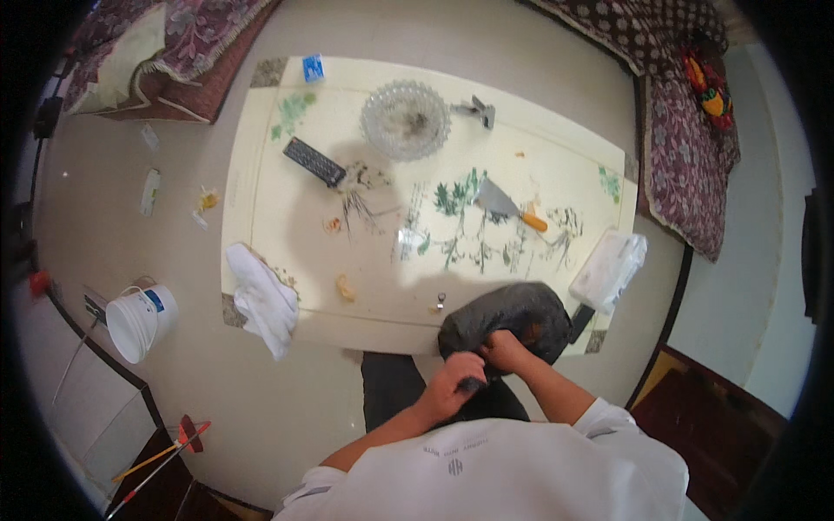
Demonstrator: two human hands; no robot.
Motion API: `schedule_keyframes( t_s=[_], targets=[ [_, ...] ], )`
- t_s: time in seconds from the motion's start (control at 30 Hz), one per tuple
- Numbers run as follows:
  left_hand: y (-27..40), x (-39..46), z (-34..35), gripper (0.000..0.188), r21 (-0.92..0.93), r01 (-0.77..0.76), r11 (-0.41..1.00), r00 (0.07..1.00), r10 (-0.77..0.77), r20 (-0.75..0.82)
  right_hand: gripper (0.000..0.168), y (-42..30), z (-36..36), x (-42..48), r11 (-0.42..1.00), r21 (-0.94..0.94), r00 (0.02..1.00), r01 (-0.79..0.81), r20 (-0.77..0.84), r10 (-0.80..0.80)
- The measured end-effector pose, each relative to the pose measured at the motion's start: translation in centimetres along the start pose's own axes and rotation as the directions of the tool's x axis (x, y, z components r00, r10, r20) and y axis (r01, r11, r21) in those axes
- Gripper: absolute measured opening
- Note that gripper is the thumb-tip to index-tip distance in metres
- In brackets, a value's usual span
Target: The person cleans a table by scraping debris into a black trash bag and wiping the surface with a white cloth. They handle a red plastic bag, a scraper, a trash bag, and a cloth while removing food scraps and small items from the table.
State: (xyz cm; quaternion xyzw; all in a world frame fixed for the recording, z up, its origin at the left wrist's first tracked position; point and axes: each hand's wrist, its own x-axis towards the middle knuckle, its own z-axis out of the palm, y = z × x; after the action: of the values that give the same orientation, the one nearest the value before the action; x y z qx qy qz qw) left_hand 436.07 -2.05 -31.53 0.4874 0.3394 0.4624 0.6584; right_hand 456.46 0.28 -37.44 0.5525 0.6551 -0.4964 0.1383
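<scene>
A dark grey bag or cushion-like object lies over the near edge of the pale, flower-printed table. My left hand is closed on a black handle; the rest of that tool is hidden. Against the dark object rests my right hand, its fingers bent and pressed to the dark surface. A small metal ring-like item lies just beyond the hands. Farther off is a scraper with a broad metal blade and an orange handle.
On the table are a glass dish, a grey metal tool, a remote control, a blue packet, a white cloth and a tissue pack. A white bucket stands on the floor at left.
</scene>
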Motion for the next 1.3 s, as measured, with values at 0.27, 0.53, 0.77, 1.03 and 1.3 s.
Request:
schedule_keyframes(
  t_s=[0.27, 0.53, 0.77, 1.03, 1.3],
  targets=[
    [-0.4, -1.5, -0.4, 0.011, -0.054, -0.009, 0.998, 0.980, 0.019, 0.198, 0.033, 1.4, -1.9, -0.5, 0.823, -0.568, 0.970, -0.021, 0.186, 0.154],
    [-5.0, -2.7, -3.0, 0.018, -0.131, 0.095, 0.987, 0.969, -0.061, 0.241, 0.028, -15.9, -18.0, 11.2, 0.953, -0.093, 0.956, 0.289, -0.018, -0.292],
    [-11.6, -4.5, -3.5, 0.027, -0.399, 0.224, 0.889, 0.965, -0.146, 0.216, 0.040, -26.6, -22.4, 39.0, 0.898, -0.325, 0.776, 0.296, -0.467, -0.425],
    [-11.7, -0.9, -8.0, 0.028, -0.380, 0.310, 0.871, 0.941, -0.223, 0.256, 0.075, -33.8, -20.1, 53.8, 0.959, -0.264, 0.637, -0.106, -0.759, -0.139],
    [-10.8, -0.3, -8.9, 0.028, -0.404, 0.343, 0.848, 0.926, -0.233, 0.296, 0.055, -30.7, -19.6, 48.5, 0.267, 0.924, 0.903, 0.273, -0.150, -0.403]
  ],
)
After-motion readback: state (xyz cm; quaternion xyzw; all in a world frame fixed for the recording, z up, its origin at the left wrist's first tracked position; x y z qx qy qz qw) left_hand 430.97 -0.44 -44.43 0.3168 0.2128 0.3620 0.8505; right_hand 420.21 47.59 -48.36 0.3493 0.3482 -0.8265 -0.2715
